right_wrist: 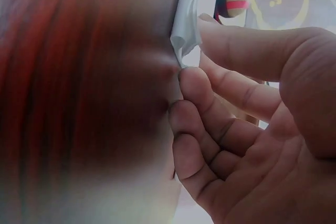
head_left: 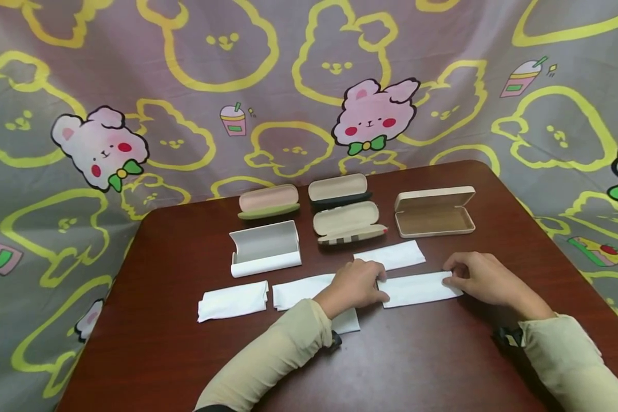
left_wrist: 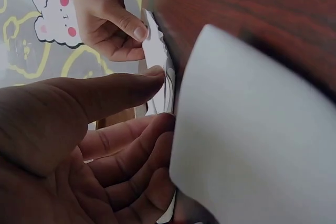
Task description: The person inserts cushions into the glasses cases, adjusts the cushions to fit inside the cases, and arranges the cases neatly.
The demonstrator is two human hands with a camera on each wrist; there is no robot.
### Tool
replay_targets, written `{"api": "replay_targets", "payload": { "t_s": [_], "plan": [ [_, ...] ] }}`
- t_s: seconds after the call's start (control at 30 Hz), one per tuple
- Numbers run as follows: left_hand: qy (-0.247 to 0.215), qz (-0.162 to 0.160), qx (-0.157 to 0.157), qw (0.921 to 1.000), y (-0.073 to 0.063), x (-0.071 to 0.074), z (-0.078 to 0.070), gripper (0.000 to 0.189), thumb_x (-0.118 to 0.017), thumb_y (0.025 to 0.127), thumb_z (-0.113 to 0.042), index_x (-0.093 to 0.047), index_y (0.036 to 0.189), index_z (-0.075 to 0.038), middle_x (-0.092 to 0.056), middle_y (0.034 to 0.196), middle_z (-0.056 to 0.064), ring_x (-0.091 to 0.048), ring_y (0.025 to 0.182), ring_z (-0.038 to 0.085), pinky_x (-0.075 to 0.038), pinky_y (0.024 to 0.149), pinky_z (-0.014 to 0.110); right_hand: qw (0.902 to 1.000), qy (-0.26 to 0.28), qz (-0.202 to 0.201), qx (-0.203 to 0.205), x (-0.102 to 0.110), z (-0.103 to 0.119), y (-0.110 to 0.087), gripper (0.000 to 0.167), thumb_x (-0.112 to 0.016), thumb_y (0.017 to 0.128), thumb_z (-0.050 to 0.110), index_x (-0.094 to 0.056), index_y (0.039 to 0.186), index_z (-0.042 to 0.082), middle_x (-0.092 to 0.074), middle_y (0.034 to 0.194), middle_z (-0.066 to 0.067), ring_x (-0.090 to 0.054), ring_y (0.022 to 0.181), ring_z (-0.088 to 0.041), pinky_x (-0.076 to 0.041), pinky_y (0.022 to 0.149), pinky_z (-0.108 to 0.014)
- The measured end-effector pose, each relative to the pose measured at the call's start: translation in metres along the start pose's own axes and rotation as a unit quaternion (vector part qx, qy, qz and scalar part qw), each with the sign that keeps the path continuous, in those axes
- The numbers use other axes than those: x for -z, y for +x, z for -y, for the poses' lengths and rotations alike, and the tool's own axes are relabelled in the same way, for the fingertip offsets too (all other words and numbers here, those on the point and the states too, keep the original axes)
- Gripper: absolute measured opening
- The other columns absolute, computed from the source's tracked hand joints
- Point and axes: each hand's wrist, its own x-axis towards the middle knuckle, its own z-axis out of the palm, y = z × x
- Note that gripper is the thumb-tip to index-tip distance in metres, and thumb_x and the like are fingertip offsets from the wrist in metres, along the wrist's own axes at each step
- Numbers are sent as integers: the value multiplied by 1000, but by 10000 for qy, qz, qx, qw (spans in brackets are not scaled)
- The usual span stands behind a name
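Note:
A folded white cloth (head_left: 417,289) lies flat as a long strip on the table in the head view. At its left end, the thumb and fingertips of my left hand (head_left: 354,284) grip the short edge. My right hand (head_left: 481,278) pinches the right end, thumb on top and the other fingers curled by the edge. In the left wrist view the cloth (left_wrist: 158,72) shows edge-on between both hands. Layered folds of the cloth (right_wrist: 187,19) stand out beside the thumb in the right wrist view. My left forearm partly covers another folded cloth (head_left: 301,290).
More folded cloths lie near: one at left (head_left: 233,301), one behind (head_left: 391,256). Open glasses cases stand farther back: a white one (head_left: 265,263), a checked one (head_left: 347,220), a beige one (head_left: 435,220), and two at the rear. A patterned curtain (head_left: 288,74) hangs behind the table (head_left: 159,343).

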Motion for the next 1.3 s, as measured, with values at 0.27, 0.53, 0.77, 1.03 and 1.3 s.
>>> {"api": "replay_targets", "payload": {
  "t_s": [0.27, 0.53, 0.77, 1.03, 1.3],
  "plan": [
    [124, -10, 172, 9998, 5, -2, -2, 28, -83, 83, -38, -70, 97, -18, -66, 84, -8, -64, 76, 15, -50, 61, 33, 9994, 192, 74, -262, 0, -6, 0, 13, -78, 86, 13, -68, 93, 9, -57, 71, 4, -51, 63, -14, -42, 55, -30],
    [107, 95, 425, 9990, 9, 2, -4, 26, -83, 83, -37, -62, 80, -23, -58, 77, -11, -59, 73, 13, -46, 56, 34, 9999, 86, -48, -85, 3, -5, 1, 14, -77, 87, 12, -64, 83, 15, -55, 68, 6, -50, 64, -14, -41, 57, -31],
    [-223, -110, 286, 9993, 9, -1, -2, 24, -84, 81, -29, -62, 75, -23, -58, 75, -11, -57, 72, 12, -45, 58, 31, 9994, 178, -289, 37, 3, -6, -1, 16, -79, 85, 12, -64, 81, 18, -57, 70, 8, -51, 66, -13, -41, 59, -31],
    [-1337, -214, -41, 9908, 8, -3, 1, 19, -82, 81, -17, -64, 76, -16, -57, 64, -10, -54, 63, 7, -42, 60, 21, 9965, 661, -503, 84, 1, -9, -8, 15, -79, 86, 11, -66, 81, 17, -60, 71, 7, -55, 65, -10, -43, 59, -28],
    [-2254, -24, 334, 9737, 8, -1, -2, 15, -80, 83, -9, -71, 96, -6, -63, 64, -9, -60, 53, 1, -46, 62, 17, 9955, 758, -567, -37, 0, -10, -10, 6, -75, 90, 10, -72, 95, 8, -62, 77, 4, -54, 70, -11, -42, 61, -28]
  ]
}}
